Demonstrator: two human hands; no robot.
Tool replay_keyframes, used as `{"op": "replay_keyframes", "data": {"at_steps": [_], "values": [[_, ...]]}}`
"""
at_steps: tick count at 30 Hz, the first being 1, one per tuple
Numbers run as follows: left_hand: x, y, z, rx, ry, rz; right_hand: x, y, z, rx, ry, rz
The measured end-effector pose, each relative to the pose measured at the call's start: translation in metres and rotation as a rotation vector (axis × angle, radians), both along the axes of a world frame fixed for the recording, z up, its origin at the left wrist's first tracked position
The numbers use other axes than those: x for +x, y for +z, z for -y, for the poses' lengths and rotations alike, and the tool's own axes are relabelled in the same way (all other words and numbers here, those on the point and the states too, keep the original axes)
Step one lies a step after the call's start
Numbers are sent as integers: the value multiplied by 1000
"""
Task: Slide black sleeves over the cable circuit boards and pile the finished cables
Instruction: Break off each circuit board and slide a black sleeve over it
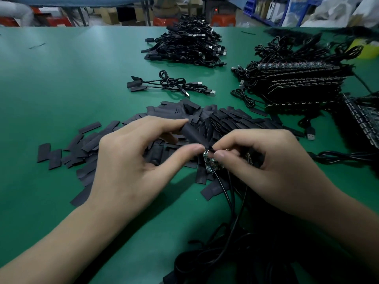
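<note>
Left hand [131, 158] pinches a black sleeve [192, 133]; right hand [272, 162] pinches a circuit board [210, 161] at its mouth.

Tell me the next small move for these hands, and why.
Probably the left hand should draw the black sleeve down over the circuit board while the right hand steadies it. The sleeve's mouth sits at the board's upper end, and the board below is still bare.
</note>
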State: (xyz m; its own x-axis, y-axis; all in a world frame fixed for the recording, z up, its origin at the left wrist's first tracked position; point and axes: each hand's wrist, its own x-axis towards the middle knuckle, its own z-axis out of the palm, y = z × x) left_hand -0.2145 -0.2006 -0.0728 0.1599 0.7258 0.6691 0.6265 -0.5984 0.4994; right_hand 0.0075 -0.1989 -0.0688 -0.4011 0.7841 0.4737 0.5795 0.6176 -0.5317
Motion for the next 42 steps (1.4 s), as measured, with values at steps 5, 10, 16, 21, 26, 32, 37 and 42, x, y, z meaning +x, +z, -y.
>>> {"op": "replay_keyframes", "data": {"at_steps": [5, 10, 16, 21, 26, 32, 37, 42], "values": [[-2, -2, -4, 37, 23, -11, 4, -1, -4, 216, -76, 184], [-2, -5, -4, 58, -104, -101, 5, 0, -3, 298, -115, 199], [1, -7, -3, -25, -179, -33, 4, 1, 0, 305, -140, 137], [1, -8, -4, -151, -225, 70, 2, 1, 0, 287, -126, 136], [4, -11, -3, -264, -315, 171, 2, 1, -1, 246, -110, 129], [4, -14, -3, -322, -332, 207, 0, -2, -1, 170, -93, 96], [6, -11, -2, -257, -320, 114, -4, -3, 0, 114, -91, 89], [6, -8, -1, -179, -307, 23, -5, -4, 0, 28, -57, 55]]}}
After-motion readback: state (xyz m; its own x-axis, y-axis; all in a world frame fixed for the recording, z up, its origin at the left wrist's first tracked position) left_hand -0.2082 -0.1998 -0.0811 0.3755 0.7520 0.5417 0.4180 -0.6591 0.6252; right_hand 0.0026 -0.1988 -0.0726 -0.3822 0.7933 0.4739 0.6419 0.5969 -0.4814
